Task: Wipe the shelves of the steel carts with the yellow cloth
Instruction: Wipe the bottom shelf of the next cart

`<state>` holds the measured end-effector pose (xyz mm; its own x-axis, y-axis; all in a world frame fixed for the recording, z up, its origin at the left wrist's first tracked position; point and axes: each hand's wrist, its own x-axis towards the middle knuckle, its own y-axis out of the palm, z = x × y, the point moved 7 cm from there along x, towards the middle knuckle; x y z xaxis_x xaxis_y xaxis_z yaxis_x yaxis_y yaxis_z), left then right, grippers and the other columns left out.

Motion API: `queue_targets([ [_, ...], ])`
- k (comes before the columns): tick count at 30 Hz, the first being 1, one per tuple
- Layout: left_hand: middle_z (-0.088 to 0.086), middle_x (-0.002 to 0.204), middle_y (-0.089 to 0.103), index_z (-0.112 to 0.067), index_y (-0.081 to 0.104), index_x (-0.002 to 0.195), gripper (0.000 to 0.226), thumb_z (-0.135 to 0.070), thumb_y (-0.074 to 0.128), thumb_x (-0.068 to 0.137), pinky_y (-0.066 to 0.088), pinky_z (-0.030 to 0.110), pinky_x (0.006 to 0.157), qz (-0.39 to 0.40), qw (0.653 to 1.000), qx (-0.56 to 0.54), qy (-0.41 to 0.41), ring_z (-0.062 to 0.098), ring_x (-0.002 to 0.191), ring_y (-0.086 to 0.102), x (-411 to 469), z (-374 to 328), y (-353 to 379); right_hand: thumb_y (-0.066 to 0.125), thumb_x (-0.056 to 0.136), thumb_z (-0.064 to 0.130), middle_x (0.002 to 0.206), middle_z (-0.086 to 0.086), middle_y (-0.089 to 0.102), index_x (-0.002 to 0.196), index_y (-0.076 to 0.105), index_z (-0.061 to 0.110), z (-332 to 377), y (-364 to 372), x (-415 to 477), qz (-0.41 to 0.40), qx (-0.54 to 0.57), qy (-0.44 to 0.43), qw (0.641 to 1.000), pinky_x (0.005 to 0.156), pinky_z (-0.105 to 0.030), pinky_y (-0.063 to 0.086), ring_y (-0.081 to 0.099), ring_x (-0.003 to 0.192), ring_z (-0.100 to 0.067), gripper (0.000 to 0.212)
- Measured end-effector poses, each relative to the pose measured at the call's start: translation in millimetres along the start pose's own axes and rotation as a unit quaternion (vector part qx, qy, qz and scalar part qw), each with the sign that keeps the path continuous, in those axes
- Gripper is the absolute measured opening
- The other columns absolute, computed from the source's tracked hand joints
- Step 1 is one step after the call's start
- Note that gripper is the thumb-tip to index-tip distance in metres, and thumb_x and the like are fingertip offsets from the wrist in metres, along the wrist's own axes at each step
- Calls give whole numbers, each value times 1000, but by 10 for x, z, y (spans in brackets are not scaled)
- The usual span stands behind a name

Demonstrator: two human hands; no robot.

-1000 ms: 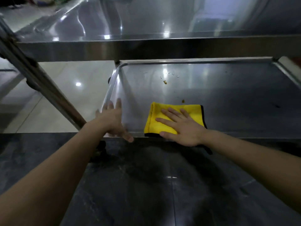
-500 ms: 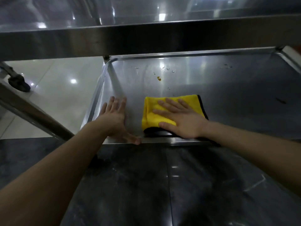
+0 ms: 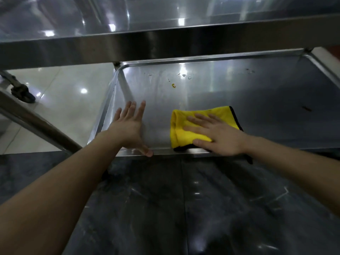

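Observation:
A folded yellow cloth point(image 3: 185, 134) with a black edge lies near the front rim of the steel cart's lower shelf point(image 3: 257, 107). My right hand point(image 3: 219, 135) presses flat on the cloth with straight fingers. My left hand point(image 3: 131, 128) rests flat on the shelf's front left corner, fingers spread, thumb on the front rim. An orange speck point(image 3: 173, 85) and a few water droplets point(image 3: 184, 75) sit towards the back of the shelf. A dark mark point(image 3: 306, 108) lies at its right.
The cart's upper shelf point(image 3: 147, 43) overhangs the back of the lower one. A slanted steel bar point(image 3: 36, 124) crosses at the left, with a black caster point(image 3: 23, 92) behind it on the pale tiled floor. Dark glossy floor point(image 3: 184, 208) fills the foreground.
My right hand has slid the cloth to the right along the front rim, widening the gap to my left hand. The view has tilted down and closer.

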<state>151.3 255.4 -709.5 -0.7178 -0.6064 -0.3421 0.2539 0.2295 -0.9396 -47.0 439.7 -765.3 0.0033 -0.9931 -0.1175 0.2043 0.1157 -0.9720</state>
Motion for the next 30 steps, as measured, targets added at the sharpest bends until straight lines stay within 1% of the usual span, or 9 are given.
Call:
queue_targets([
  [5,11,179,-20,-26,-31,165,175,-79,92,53,-9,50,135,-52,999,17,-3,28,165,-22,-7,-48,-58,20,107,69,178,11,-3,165,13,50,-422,-270,621,-17,20,195,981,132,-50,-4,-5,164,-17,62],
  [11,13,180,-11,-23,-24,168,171,-75,94,55,-2,53,136,-103,994,14,-24,30,167,-15,-120,26,-31,17,106,65,178,3,8,166,17,47,106,57,118,-55,-1,152,987,131,-55,6,7,164,-25,62],
  [14,14,181,-2,-20,-14,171,164,-72,95,59,3,55,136,-126,991,-6,-37,32,167,-8,-188,18,-12,23,107,66,179,2,3,167,15,43,-300,-91,-166,-51,47,317,946,131,-52,7,5,164,-25,65],
  [16,14,180,4,-18,-6,172,155,-65,96,65,5,55,136,-121,992,-21,-40,34,168,-3,-213,-68,-19,18,102,76,178,2,2,167,15,43,-372,-166,-198,-28,59,356,932,130,-55,8,5,164,-27,73],
  [18,12,180,8,-18,1,172,144,-59,95,70,7,53,136,-118,992,-49,-8,32,167,1,-203,-278,-40,13,98,80,176,0,18,163,26,49,-384,-324,-180,-12,56,317,947,126,-57,15,17,160,-32,73],
  [21,11,177,22,-15,19,171,112,-49,85,86,16,46,135,-156,976,-134,67,30,166,13,-173,-760,-77,30,109,58,169,2,38,157,41,47,-512,-633,-303,-89,17,218,972,125,-49,27,31,154,-28,50],
  [23,14,172,35,-11,32,167,79,-33,68,101,20,43,133,-214,960,-164,83,31,163,23,-157,-1051,-82,38,113,44,176,5,20,165,29,38,-571,-627,-413,-91,-6,156,983,132,-44,13,13,163,-20,54],
  [25,17,165,45,-8,42,161,57,-22,54,108,23,44,130,-264,946,-166,83,33,160,30,-94,-1296,-55,36,113,47,178,6,4,168,18,38,-554,-492,-455,-70,-33,117,990,133,-42,3,0,165,-16,59],
  [30,17,164,47,-3,47,155,52,-28,40,110,19,48,131,-329,926,-180,41,33,162,28,205,-1633,80,23,110,61,178,7,5,168,15,40,-441,-183,-274,-47,-30,85,995,134,-43,1,-1,164,-12,62],
])
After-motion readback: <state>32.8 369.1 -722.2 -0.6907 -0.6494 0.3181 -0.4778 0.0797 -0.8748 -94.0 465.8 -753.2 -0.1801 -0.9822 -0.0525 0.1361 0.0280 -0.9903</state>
